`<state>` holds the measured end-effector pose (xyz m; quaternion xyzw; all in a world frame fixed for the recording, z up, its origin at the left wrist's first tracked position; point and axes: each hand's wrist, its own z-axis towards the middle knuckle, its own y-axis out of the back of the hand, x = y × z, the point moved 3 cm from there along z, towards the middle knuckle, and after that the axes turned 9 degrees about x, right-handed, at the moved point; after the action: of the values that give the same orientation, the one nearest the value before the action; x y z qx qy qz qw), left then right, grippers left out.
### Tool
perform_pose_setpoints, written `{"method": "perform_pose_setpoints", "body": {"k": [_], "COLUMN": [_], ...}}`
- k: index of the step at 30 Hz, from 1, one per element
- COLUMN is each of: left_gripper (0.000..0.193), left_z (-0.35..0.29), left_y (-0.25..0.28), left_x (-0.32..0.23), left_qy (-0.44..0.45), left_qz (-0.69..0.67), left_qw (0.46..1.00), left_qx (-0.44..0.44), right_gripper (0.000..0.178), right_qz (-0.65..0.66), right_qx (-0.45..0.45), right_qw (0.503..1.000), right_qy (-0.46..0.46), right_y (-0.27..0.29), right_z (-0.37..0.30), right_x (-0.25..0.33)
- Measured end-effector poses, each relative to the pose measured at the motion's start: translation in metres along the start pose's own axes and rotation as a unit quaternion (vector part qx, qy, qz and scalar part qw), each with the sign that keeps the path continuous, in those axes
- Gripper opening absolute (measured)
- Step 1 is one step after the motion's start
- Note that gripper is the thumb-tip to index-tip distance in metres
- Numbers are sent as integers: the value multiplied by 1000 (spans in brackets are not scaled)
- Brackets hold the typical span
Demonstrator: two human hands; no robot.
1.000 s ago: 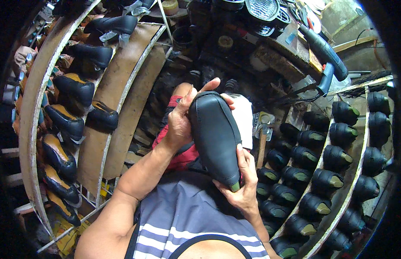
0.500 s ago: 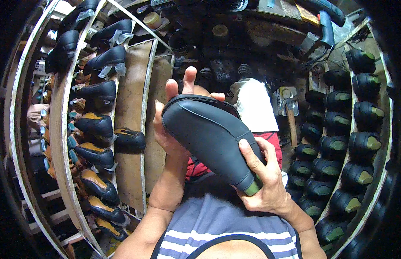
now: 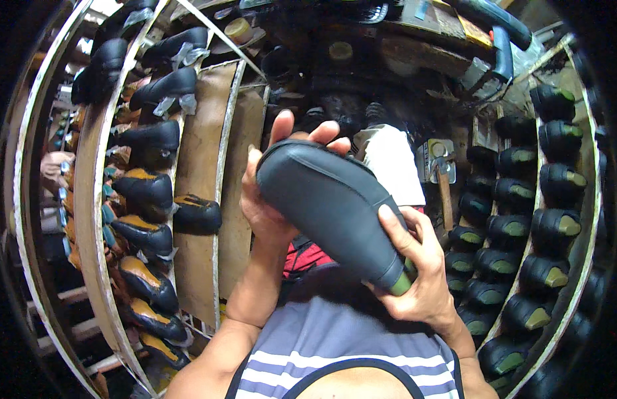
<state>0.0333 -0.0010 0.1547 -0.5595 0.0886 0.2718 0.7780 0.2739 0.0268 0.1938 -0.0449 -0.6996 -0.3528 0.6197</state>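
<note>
A black shoe upper (image 3: 335, 206) with stitched seams is stretched over a green shoe last (image 3: 401, 286), held slantwise before my chest. Its rounded toe points up and to the left; the green end of the last shows at the lower right. My right hand (image 3: 421, 272) grips that lower end, thumb lying on the black upper. At the toe, my left hand (image 3: 265, 193) cups the shoe from behind, its fingertips curling up past the far edge. The underside faces away from me and is mostly hidden.
On the left, a wooden rack (image 3: 96, 199) bears black and tan shoes (image 3: 145, 236). Several black shoes on green lasts (image 3: 554, 223) fill a rack at right. A hammer (image 3: 444, 193) lies beyond my right hand; a white cloth (image 3: 390, 166) covers my leg.
The shoe has shifted slightly right and turned a little. My left fingers, more stretched before, now bend closer over its far edge. My right hand keeps its grip and has moved slightly right.
</note>
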Motion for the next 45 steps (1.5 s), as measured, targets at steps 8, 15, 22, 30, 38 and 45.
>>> {"method": "perform_pose_setpoints", "body": {"k": [8, 15, 22, 30, 38, 45], "left_gripper": [77, 67, 68, 147, 111, 121], "left_z": [12, 13, 6, 25, 27, -63], "left_y": [-18, -17, -15, 13, -35, 13], "left_x": [-6, -21, -25, -44, -17, 32], "left_qy": [31, 73, 50, 217, -69, 54], "left_qz": [328, 440, 510, 581, 894, 737], "left_qw": [942, 891, 854, 784, 329, 674], "left_qx": [-71, -89, -84, 5, 298, 5], "right_gripper": [113, 116, 113, 103, 81, 138], "right_qz": [346, 344, 356, 333, 393, 463], "right_qx": [75, 87, 93, 140, 243, 225], "right_qw": [933, 926, 918, 917, 876, 852], "right_qy": [-70, -132, -146, -169, -139, -95], "right_y": [10, 14, 2, 29, 108, 91], "right_z": [26, 36, 36, 83, 121, 79], "right_x": [-39, -35, -45, -62, -65, -33]}}
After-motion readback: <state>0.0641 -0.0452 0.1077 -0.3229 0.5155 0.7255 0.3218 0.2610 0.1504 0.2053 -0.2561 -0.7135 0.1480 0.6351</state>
